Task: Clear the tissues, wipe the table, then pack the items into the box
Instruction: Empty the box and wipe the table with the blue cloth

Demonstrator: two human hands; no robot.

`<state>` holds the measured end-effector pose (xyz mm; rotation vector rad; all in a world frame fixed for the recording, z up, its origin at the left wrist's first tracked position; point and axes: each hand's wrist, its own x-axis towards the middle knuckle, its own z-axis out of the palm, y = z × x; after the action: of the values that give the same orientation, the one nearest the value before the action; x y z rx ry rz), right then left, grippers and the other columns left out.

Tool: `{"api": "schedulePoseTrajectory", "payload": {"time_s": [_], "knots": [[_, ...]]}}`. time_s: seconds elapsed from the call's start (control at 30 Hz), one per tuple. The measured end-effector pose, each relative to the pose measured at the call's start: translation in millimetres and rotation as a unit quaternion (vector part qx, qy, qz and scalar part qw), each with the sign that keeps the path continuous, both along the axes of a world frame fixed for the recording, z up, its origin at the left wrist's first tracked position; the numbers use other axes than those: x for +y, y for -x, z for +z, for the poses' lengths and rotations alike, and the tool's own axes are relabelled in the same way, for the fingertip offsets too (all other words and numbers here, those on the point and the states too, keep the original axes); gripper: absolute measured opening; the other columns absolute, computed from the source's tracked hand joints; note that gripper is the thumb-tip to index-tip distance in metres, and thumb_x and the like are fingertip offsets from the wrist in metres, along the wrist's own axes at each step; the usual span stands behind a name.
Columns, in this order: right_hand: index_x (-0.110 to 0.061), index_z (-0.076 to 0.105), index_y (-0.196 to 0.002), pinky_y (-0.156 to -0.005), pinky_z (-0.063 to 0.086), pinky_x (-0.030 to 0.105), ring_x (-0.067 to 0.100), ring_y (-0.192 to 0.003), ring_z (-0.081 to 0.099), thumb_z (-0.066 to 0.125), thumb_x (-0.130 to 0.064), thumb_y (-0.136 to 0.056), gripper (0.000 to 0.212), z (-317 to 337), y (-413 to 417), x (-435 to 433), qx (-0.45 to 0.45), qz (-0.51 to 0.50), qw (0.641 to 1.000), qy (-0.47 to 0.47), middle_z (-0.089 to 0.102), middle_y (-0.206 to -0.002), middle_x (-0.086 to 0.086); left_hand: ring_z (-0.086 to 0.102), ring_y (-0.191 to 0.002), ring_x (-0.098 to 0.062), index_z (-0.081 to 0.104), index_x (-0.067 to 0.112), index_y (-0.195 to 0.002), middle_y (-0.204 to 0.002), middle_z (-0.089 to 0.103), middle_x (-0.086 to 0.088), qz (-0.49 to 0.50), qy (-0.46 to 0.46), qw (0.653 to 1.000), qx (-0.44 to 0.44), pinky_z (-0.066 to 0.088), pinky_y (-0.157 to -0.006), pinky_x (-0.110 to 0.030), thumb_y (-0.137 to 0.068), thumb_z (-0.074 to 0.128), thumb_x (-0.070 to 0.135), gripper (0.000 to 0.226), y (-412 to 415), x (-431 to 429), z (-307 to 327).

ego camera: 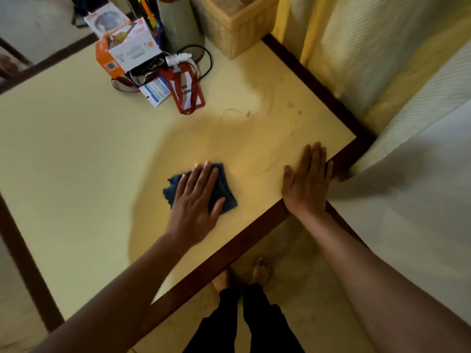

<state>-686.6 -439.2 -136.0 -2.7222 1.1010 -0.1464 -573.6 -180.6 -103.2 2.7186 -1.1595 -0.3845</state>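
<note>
My left hand [196,200] lies flat with straight fingers on a dark blue cloth [226,197], pressing it onto the cream table top [76,161]. My right hand [308,179] rests flat and open on the table near its right corner, at the dark wooden rim. At the back of the table lies a pile of items: an orange and white box [122,50], a red card holder [187,91] with a lanyard, a blue and white packet [155,91] and black cables [204,59]. A woven box [239,24] stands at the back right. No tissues show.
A grey cylinder [178,26] stands behind the pile, beside the woven box. Faint ring stains [234,115] mark the table top ahead of my hands. White bedding [407,123] lies against the table's right edge. My bare feet [242,273] stand on the floor below the front edge.
</note>
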Motion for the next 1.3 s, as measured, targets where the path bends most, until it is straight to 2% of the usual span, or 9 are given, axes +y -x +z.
{"api": "schedulePoseTrajectory", "payload": {"time_s": [0.13, 0.23, 0.37, 0.47, 0.57, 0.7, 0.97, 1.2, 1.3], "knots": [[-0.006, 0.009, -0.163, -0.127, 0.006, 0.052, 0.030, -0.159, 0.001, 0.025, -0.048, -0.109, 0.070, 10, 4, -45, 0.001, -0.023, 1.000, 0.009, 0.005, -0.170, 0.017, -0.004, -0.160, -0.022, 0.008, 0.016, -0.166, -0.174, 0.003, -0.006, 0.051, 0.009, 0.999, 0.006, -0.006, -0.129, -0.042, -0.105, 0.023, 0.059, 0.076, -79, -118, 7], [-0.006, 0.013, -0.162, -0.127, 0.009, 0.052, 0.030, -0.158, 0.004, 0.028, -0.042, -0.108, 0.067, 13, 3, -43, -0.010, -0.020, 1.000, -0.005, 0.009, -0.170, 0.016, 0.006, -0.160, -0.026, 0.014, 0.012, -0.165, -0.173, 0.013, -0.009, 0.041, 0.006, 0.999, -0.003, 0.001, -0.129, -0.045, -0.103, 0.025, 0.057, 0.077, -67, -171, 9], [-0.007, 0.027, -0.159, -0.124, 0.023, 0.054, 0.033, -0.154, 0.020, 0.030, -0.041, -0.105, 0.063, 23, 20, -36, -0.024, 0.022, 0.999, -0.041, 0.023, -0.166, 0.018, -0.009, -0.160, -0.018, 0.004, 0.021, -0.166, -0.174, 0.001, -0.001, -0.037, 0.030, 0.999, 0.015, -0.004, -0.130, -0.043, -0.107, 0.024, 0.058, 0.072, 13, -111, 9], [-0.009, 0.037, -0.151, -0.116, 0.035, 0.057, 0.035, -0.145, 0.035, 0.035, -0.041, -0.106, 0.055, 32, 17, -77, -0.083, 0.019, 0.996, -0.037, 0.036, -0.157, 0.019, -0.010, -0.159, -0.016, 0.004, 0.022, -0.166, -0.173, -0.001, 0.000, 0.003, 0.031, 0.999, 0.008, -0.002, -0.130, -0.043, -0.107, 0.025, 0.057, 0.071, 19, -80, 6], [-0.007, 0.030, -0.156, -0.125, 0.019, 0.055, 0.036, -0.153, 0.023, 0.033, -0.042, -0.108, 0.060, 27, -6, -122, -0.072, 0.023, 0.997, -0.014, 0.027, -0.164, 0.020, -0.005, -0.160, -0.019, 0.008, 0.018, -0.166, -0.173, 0.002, -0.003, 0.084, 0.023, 0.996, -0.030, -0.002, -0.130, -0.042, -0.106, 0.024, 0.058, 0.073, -22, -119, 0], [-0.007, 0.032, -0.157, -0.125, 0.018, 0.054, 0.036, -0.155, 0.020, 0.034, -0.031, -0.108, 0.054, 8, -15, -135, -0.068, 0.052, 0.996, 0.003, 0.025, -0.165, 0.020, 0.004, -0.160, -0.025, 0.013, 0.012, -0.165, -0.173, 0.009, -0.009, 0.112, 0.027, 0.993, -0.040, 0.000, -0.130, -0.044, -0.106, 0.022, 0.056, 0.074, -74, -202, -7], [-0.009, 0.032, -0.157, -0.127, 0.014, 0.051, 0.032, -0.157, 0.014, 0.034, -0.024, -0.106, 0.054, 15, -17, -131, -0.065, 0.046, 0.997, 0.001, 0.024, -0.167, 0.017, -0.007, -0.160, -0.020, 0.006, 0.020, -0.166, -0.174, -0.003, -0.001, -0.020, 0.019, 0.999, -0.017, 0.006, -0.130, -0.048, -0.107, 0.026, 0.056, 0.072, 26, -182, -3], [-0.010, 0.031, -0.158, -0.127, 0.012, 0.051, 0.030, -0.157, 0.013, 0.034, -0.025, -0.107, 0.054, 13, -17, -135, -0.066, 0.043, 0.997, -0.008, 0.023, -0.167, 0.015, 0.012, -0.159, -0.027, 0.019, 0.011, -0.164, -0.172, 0.017, -0.009, 0.131, 0.038, 0.990, -0.037, 0.009, -0.129, -0.049, -0.103, 0.026, 0.054, 0.075, -132, -256, -2], [-0.010, 0.033, -0.158, -0.127, 0.014, 0.051, 0.030, -0.157, 0.015, 0.031, -0.027, -0.106, 0.055, 13, -18, -135, -0.070, 0.042, 0.997, -0.004, 0.024, -0.167, 0.015, 0.013, -0.159, -0.027, 0.021, 0.012, -0.164, -0.171, 0.020, -0.009, 0.109, 0.050, 0.992, -0.031, 0.006, -0.129, -0.047, -0.104, 0.031, 0.053, 0.073, -117, -292, -4]]}}
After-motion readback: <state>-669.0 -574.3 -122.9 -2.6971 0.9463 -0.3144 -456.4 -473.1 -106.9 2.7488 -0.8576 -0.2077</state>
